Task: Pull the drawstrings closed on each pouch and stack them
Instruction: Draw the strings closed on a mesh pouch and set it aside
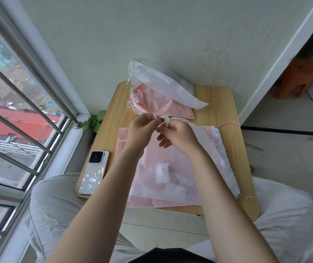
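Observation:
A white pouch (pixel 222 154) lies along the right side of the small wooden table (pixel 218 99), its gathered neck lifted toward the middle. My left hand (pixel 142 131) pinches its white drawstring (pixel 161 120), and my right hand (pixel 178 137) grips the drawstring and the pouch's neck beside it. Under them lies a flat pink pouch (pixel 163 168) on top of other flat pouches. At the back of the table a closed white pouch (pixel 157 80) rests on a closed pink pouch (pixel 161 103).
A phone (pixel 93 171) lies face down at the table's front left edge. A small green plant (pixel 94 121) stands between table and window. The barred window fills the left. An orange stool (pixel 294 80) stands at the far right. My knees flank the table.

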A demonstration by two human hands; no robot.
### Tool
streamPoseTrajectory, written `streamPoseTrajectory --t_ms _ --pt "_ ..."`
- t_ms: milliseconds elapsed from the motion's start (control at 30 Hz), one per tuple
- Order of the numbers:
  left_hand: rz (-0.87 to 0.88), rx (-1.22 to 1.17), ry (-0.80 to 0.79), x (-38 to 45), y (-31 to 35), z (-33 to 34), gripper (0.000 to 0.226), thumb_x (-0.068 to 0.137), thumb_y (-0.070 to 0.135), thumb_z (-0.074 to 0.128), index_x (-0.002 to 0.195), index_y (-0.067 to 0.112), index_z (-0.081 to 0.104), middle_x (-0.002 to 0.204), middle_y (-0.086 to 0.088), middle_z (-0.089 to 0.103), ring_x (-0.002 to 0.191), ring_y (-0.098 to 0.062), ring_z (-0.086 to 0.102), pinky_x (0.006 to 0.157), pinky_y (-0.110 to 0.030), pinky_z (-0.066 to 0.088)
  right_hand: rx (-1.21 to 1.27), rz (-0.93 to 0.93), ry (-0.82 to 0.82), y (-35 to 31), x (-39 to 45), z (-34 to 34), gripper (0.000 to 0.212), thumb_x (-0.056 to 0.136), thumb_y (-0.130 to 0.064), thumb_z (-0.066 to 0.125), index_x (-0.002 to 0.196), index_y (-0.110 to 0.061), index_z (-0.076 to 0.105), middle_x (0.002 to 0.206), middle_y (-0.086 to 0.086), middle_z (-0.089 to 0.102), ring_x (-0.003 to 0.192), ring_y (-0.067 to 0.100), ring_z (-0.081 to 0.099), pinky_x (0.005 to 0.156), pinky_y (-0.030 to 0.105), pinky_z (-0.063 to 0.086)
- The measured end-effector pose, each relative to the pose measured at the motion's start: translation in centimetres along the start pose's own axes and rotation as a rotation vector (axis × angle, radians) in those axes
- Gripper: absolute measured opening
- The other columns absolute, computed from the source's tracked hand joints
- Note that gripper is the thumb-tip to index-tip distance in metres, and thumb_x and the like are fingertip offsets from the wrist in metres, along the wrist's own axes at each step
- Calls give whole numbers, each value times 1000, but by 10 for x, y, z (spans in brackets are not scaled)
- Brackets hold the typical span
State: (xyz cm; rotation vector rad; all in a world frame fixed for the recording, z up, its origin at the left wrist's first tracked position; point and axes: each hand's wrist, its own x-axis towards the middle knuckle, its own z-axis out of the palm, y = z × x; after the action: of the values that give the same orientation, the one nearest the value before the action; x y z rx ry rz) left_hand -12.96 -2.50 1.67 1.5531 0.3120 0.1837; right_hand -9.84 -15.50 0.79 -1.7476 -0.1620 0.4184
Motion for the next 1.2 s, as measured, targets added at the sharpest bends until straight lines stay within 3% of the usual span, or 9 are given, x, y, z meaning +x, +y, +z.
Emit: streamPoseTrajectory --t_ms 100,200,333,433,533,667,933,1067,1200 --pt "-11 -104 -78 4 4 3 15 88 2 63 97 -10 60 98 -13 74 78 -23 62 74 -36 52 6 15 -41 -2 1 0 21 98 -15 54 85 0 63 68 13 67 61 33 67 57 34 54" --pt "14 -91 -140 9 3 5 5 93 2 59 95 -2 59 91 -15 72 85 -23 66 78 -35 53 6 80 -88 -2 0 -2 23 100 -11 48 84 -2 62 71 16 67 63 33 66 57 34 54" --pt "53 426 -85 21 -8 4 12 91 12 60 79 9 60 71 -1 67 64 -13 59 64 -28 45 -53 163 -228 -7 -6 -11 28 101 -20 47 89 -1 63 70 11 67 53 24 61 45 26 43" --pt "48 713 -196 25 -10 -1 17 90 15 60 75 12 67 68 1 68 60 -10 60 62 -24 44 -36 66 -80 -20 -2 -19 24 96 -16 52 87 0 66 66 9 62 47 17 53 42 24 35" --pt "8 726 -353 22 -2 -4 18 91 14 59 80 12 73 73 2 73 60 -6 62 65 -21 47 28 -45 102 -34 12 -24 24 93 -19 58 83 -2 71 65 8 56 55 14 50 50 22 41" --pt "-58 672 -470 16 7 -5 25 92 22 57 75 23 75 75 7 71 59 3 51 65 -14 45 -37 -99 7 -43 34 -15 25 95 -28 60 85 -12 76 75 5 66 68 11 60 72 23 53" --pt "-106 514 -276 18 -2 -11 26 93 28 64 71 16 72 55 13 63 49 1 45 53 -14 36 -113 -17 -48 -29 44 -2 40 99 -38 50 88 -5 71 71 8 68 64 19 62 59 31 53" --pt "-118 638 -221 23 -5 -11 29 93 31 62 73 13 74 70 2 72 55 -4 52 47 -13 36 -433 8 -96 -21 39 -11 40 97 -42 49 89 -8 68 80 5 71 54 18 59 45 21 41" --pt "-225 593 -145 31 -6 -10 21 92 19 61 83 5 74 68 3 71 45 1 54 42 -11 36 -632 133 -218 -26 29 -25 38 95 -39 53 86 -6 69 65 4 61 45 15 41 46 22 33"
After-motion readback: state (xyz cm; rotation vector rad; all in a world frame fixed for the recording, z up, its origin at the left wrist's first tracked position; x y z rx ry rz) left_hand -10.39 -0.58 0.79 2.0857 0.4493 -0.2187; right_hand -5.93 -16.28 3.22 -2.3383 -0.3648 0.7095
